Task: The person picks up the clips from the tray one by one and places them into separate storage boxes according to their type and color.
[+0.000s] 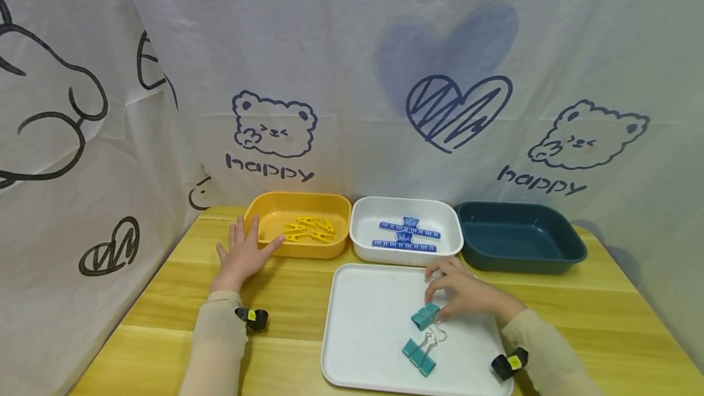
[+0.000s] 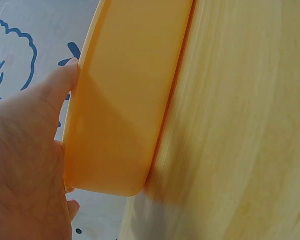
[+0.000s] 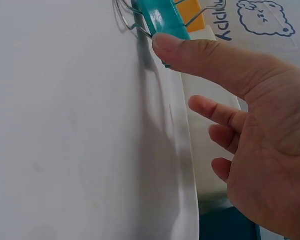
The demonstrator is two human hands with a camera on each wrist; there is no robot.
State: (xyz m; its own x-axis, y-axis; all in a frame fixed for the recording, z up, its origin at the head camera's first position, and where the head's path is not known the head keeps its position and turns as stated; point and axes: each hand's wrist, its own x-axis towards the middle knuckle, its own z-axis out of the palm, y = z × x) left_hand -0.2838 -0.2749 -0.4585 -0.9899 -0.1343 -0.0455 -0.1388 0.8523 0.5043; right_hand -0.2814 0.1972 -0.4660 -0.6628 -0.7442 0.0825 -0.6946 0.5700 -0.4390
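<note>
My right hand is over the white tray, its thumb and index finger at a teal binder clip. The right wrist view has the thumb against that binder clip; the index fingertip is hidden there, and the other fingers are bent clear of it. Nearer the tray's front lies a second teal binder clip, its wire handles pointing up and right. My left hand rests spread at the near left corner of the yellow bin, thumb along its rim and fingers fairly straight.
Several yellow clothespins lie inside the yellow bin. Beside it, a white bin holds two blue clips with long piano-key bars. A dark teal bin stands at the right. Behind the wooden table hangs a printed curtain.
</note>
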